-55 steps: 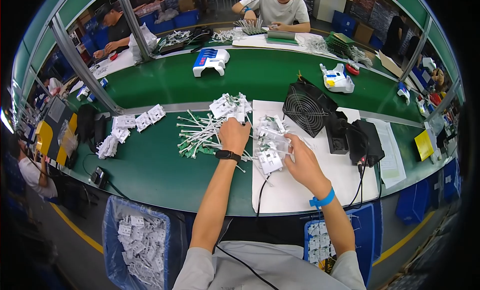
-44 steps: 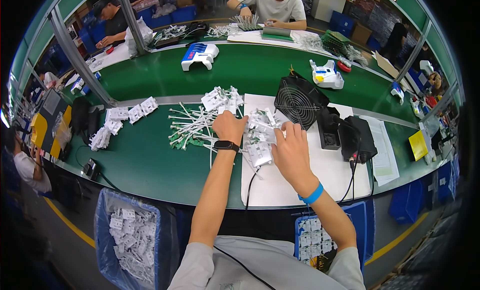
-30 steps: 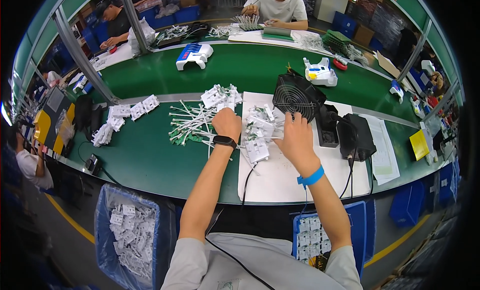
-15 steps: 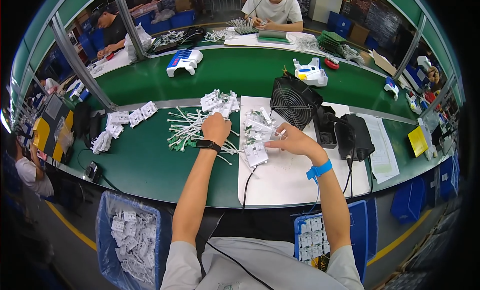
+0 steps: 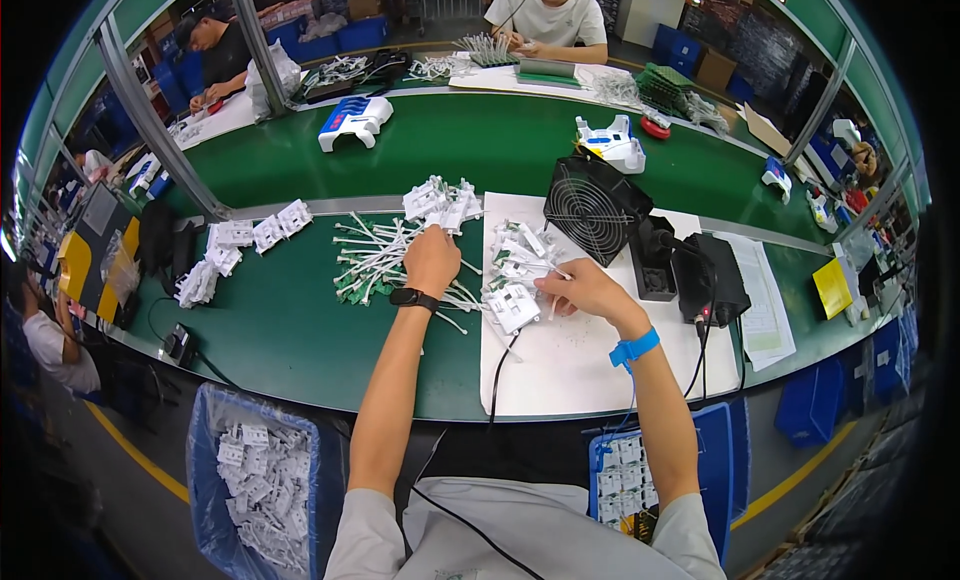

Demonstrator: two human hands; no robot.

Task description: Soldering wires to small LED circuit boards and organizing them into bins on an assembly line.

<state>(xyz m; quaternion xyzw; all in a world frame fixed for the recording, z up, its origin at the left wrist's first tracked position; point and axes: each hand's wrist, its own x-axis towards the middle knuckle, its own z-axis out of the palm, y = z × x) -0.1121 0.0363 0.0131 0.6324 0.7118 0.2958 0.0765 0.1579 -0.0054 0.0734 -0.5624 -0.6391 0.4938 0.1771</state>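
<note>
The left of two head-worn fisheye cameras looks forward and steeply down from above the wearer's light-grey cloth shirt, which is nearest, at the lower edge. The bare left hand and bare right hand fall near mid-view over the flat dark-green workbench. Farther off, the view crosses the long glossy green belt to a white-shirted co-worker on the far side.

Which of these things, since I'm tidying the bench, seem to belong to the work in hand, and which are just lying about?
Likely in the work:
white parts on the white sheet, beside the right hand
white cables beside the left hand
heaped white pieces just beyond that hand

Apparently just lying about:
papers
yellow card
blue-and-white housing on the green belt
</note>
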